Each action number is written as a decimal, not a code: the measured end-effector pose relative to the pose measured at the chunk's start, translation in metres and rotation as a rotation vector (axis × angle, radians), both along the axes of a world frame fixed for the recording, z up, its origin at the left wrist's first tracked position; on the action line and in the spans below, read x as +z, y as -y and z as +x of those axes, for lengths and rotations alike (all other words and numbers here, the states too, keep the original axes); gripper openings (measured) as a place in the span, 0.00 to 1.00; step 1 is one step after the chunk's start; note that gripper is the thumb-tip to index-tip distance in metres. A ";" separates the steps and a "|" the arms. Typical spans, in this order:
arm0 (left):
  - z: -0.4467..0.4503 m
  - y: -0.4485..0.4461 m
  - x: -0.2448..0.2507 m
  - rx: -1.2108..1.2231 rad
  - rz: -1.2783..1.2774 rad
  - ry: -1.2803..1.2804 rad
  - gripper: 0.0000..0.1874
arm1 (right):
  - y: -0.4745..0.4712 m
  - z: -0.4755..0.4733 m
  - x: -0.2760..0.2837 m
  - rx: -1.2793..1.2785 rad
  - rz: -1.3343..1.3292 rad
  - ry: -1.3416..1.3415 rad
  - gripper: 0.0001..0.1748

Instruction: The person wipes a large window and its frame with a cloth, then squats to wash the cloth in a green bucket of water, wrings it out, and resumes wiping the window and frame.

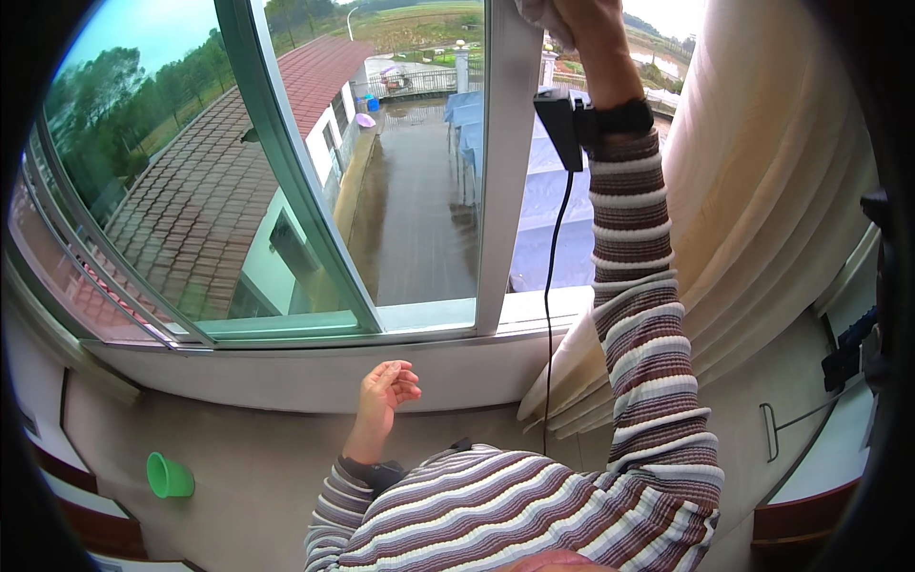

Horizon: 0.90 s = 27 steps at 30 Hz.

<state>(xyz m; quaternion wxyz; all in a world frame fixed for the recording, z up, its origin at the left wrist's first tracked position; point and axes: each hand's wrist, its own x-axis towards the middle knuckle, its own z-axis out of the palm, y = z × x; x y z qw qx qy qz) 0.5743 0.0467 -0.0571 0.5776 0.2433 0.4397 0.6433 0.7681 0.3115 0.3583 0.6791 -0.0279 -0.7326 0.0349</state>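
My right hand (587, 13) is raised to the top edge of the view and grips a pale cloth (547, 20). The cloth lies against the upper part of the metal window post (506, 179); part of both hand and cloth is cut off by the picture's edge. Low in front of my body, my left hand (386, 393) is held in the air with its fingers loosely bent and nothing in them. Behind it is the pale wall (286, 375) under the window. A green-tinted sliding window pane (193, 179) stands on the left.
A cream curtain (758, 179) hangs beside my right arm. From a black device (561, 129) at my right wrist, a black cable (549, 300) runs down. A green bucket (169, 475) stands on the floor at left. A metal rod with a handle (770, 432) is at right.
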 end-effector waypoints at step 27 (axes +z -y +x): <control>-0.008 -0.007 -0.040 -0.002 -0.187 0.004 0.11 | 0.076 0.070 -0.388 -0.131 -1.032 0.196 0.34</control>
